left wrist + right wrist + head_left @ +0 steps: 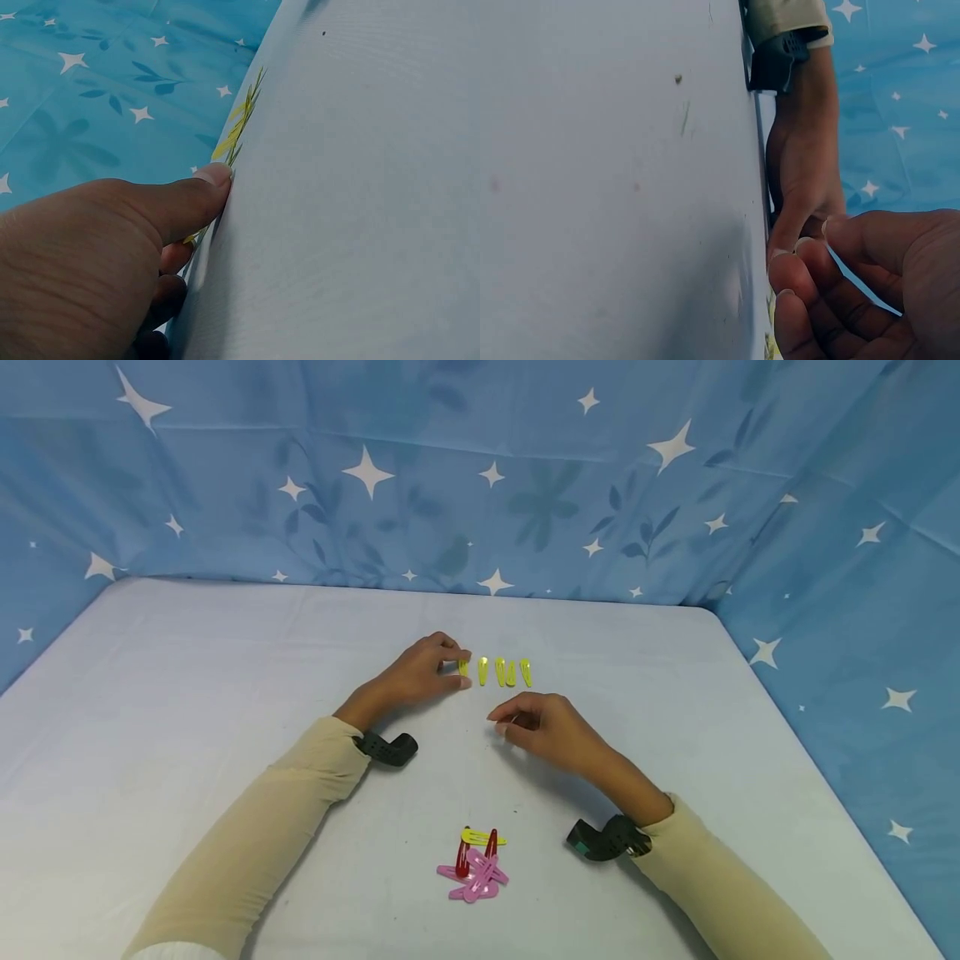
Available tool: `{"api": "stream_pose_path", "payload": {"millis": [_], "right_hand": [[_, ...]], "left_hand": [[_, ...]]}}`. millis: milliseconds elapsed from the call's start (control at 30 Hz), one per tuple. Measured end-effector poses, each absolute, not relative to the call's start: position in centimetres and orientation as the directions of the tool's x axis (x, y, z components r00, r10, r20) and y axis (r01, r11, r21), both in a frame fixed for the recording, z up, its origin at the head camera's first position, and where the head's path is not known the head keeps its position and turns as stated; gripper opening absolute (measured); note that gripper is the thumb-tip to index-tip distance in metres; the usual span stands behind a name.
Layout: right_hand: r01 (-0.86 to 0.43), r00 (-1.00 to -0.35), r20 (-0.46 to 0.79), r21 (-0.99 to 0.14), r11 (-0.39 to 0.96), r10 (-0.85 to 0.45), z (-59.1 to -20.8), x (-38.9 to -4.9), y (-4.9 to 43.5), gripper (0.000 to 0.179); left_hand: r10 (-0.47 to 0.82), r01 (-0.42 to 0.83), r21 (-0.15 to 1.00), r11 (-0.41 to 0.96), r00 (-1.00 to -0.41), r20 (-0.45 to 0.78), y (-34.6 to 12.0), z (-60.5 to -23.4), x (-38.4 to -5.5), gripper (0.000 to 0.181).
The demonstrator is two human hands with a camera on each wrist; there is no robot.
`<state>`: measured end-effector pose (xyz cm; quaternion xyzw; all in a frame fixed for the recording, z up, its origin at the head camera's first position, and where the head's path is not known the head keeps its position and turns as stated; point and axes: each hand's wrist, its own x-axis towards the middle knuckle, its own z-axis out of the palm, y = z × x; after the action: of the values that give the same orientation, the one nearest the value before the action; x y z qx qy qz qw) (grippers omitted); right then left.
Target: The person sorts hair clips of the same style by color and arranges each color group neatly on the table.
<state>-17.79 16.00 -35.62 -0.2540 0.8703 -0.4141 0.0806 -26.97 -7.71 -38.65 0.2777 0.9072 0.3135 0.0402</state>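
At the left end of a short row of yellow snap hair clips [483, 671], my left hand [420, 675] holds one yellow hair clip [462, 668] between thumb and fingertips, down at the table. In the left wrist view the thumb [214, 176] hides most of that clip; other yellow clips [238, 124] lie just beyond. My right hand [551, 731] hovers nearer to me, just below the row, fingers loosely bent and nothing visible in them. The right wrist view shows its fingers [840, 300] in front of the left hand [806, 172].
Closer to me on the white table [225, 643] lies a small pile: pink hair clips [474, 878], red hair clips [462, 857] and a yellow hair clip [483, 837]. A blue star-patterned curtain [450, 485] hangs behind the table and along its right side.
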Motion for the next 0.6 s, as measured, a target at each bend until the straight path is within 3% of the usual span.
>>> {"api": "stream_pose_path", "payload": {"millis": [600], "right_hand": [[-0.418, -0.735, 0.044, -0.815, 0.401, -0.677, -36.0, -15.0, 15.6, 0.018]], "left_hand": [[0.535, 0.494, 0.599, 0.63, -0.835, 0.126, -7.9, -38.7, -26.9, 0.048]]}}
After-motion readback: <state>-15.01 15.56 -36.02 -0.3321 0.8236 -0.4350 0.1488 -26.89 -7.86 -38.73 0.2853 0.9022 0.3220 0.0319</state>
